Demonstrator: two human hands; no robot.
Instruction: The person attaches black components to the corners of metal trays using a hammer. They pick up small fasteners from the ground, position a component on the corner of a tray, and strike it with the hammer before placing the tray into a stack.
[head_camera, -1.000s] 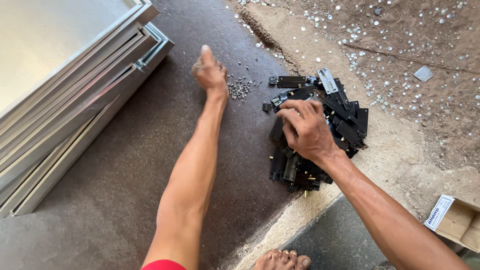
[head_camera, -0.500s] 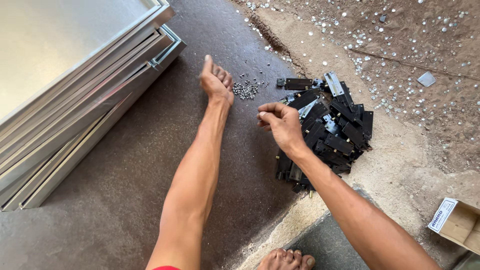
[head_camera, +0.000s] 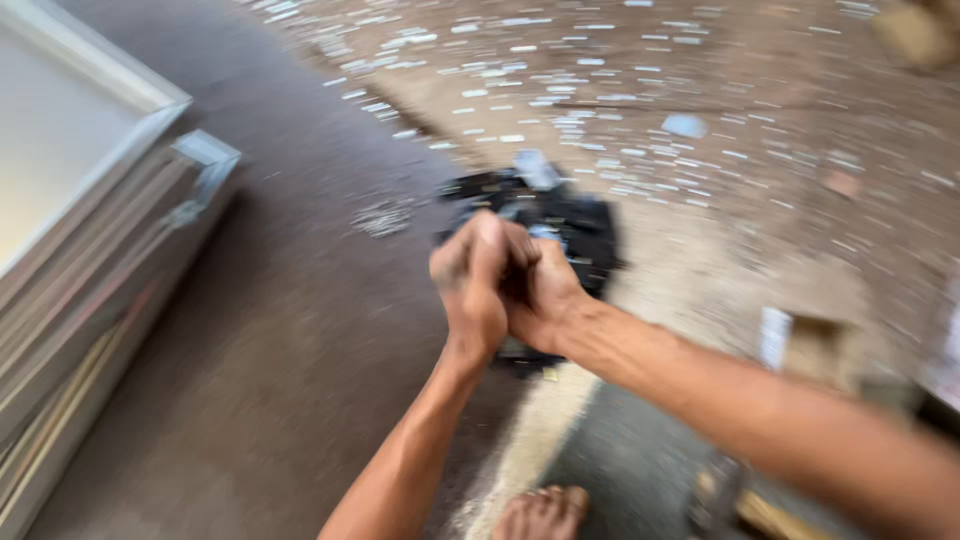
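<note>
- The frame is blurred by motion, so fine detail is lost.
- The left hand (head_camera: 473, 290) and the right hand (head_camera: 540, 290) meet at the centre of the frame, pressed against each other with fingers curled in.
- Both hands look closed, but whether either one has hold of anything cannot be told; any small piece between them is hidden by the fingers and the blur.
- Right behind the hands, slightly above and to the right of centre, lies a heap of black metal fittings (head_camera: 570, 225) on the floor (head_camera: 300, 330); a lighter, silvery piece sits on top of the heap at its upper edge.
- The hands overlap the lower part of that heap in the picture; contact with it cannot be made out.
- To the left of the heap, near it, a small scatter of pale screws (head_camera: 383, 215) lies on the dark floor.
- A stack of light metal frames (head_camera: 90, 250) fills the left edge of the frame, well apart from the hands.
- A bare foot (head_camera: 545, 512) shows at the bottom centre.
- An open cardboard box (head_camera: 815, 345) sits at the right, beyond the right forearm.
</note>
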